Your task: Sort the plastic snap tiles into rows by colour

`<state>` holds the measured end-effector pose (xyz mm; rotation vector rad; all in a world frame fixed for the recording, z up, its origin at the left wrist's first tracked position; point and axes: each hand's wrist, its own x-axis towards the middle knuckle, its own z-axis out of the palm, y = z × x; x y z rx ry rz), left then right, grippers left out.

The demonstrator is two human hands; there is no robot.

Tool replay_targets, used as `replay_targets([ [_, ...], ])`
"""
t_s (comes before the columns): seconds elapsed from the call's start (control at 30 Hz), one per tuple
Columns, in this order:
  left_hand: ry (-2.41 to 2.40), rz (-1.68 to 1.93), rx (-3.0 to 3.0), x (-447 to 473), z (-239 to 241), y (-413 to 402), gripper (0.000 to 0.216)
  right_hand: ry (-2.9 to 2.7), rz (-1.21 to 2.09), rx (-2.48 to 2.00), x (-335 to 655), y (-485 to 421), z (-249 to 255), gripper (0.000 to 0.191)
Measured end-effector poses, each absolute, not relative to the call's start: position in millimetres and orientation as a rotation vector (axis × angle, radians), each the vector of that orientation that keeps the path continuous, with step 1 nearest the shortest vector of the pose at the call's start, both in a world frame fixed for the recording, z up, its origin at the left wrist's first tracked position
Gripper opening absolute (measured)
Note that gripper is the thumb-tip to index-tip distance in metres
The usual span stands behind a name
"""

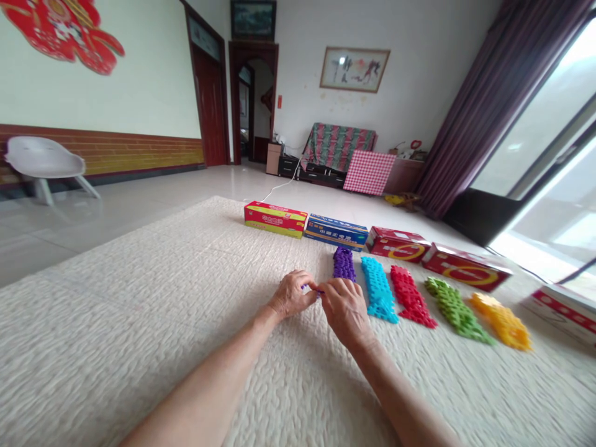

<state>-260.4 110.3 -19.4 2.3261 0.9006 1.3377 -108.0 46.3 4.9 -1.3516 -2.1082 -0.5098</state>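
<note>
My left hand [293,293] and my right hand [343,307] meet over the pale quilted cover [153,310], fingers pinched together. Small purple bits show between the fingers of both hands; their exact kind is mostly hidden. Just beyond my right hand lies a purple strip of linked plastic pieces [343,263], its near end covered by the hand. To the right, similar strips lie side by side: a light blue strip [379,290], a red strip [412,297], a green strip [459,309] and a yellow strip [501,321].
Behind the strips stands a row of boxes: a red-and-yellow box [274,220], a blue box [336,232], a dark red box [398,244] and another dark red box [467,267]. A red-and-white box [563,313] is at the right. A white chair [45,158] stands far left.
</note>
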Motion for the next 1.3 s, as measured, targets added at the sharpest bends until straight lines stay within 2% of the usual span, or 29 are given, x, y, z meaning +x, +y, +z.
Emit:
replay_targets([
  [0.17,0.944,1.358,2.279,-262,-16,108,0.004,-2.075,-0.451,-1.386,-99,54,0,0.014],
  [0.37,1.218,1.523,1.985,-271,-21,118,0.012,-1.707,-0.297,-1.538,-64,72,-6,0.018],
  [0.5,1.333,1.585,1.853,-273,-28,126,0.016,-1.739,-0.194,-1.549,-62,72,-8,0.019],
  [1.0,1.473,1.628,1.543,-281,-31,135,0.022,-1.800,-0.545,-1.851,-70,60,-5,0.016],
  [1.17,1.580,1.517,1.669,-284,-32,139,0.022,-1.731,-0.598,-1.760,-67,64,-10,0.023],
  [1.3,1.413,1.397,1.966,-288,-30,134,0.018,-1.811,-0.510,-1.492,-78,60,-12,0.025],
])
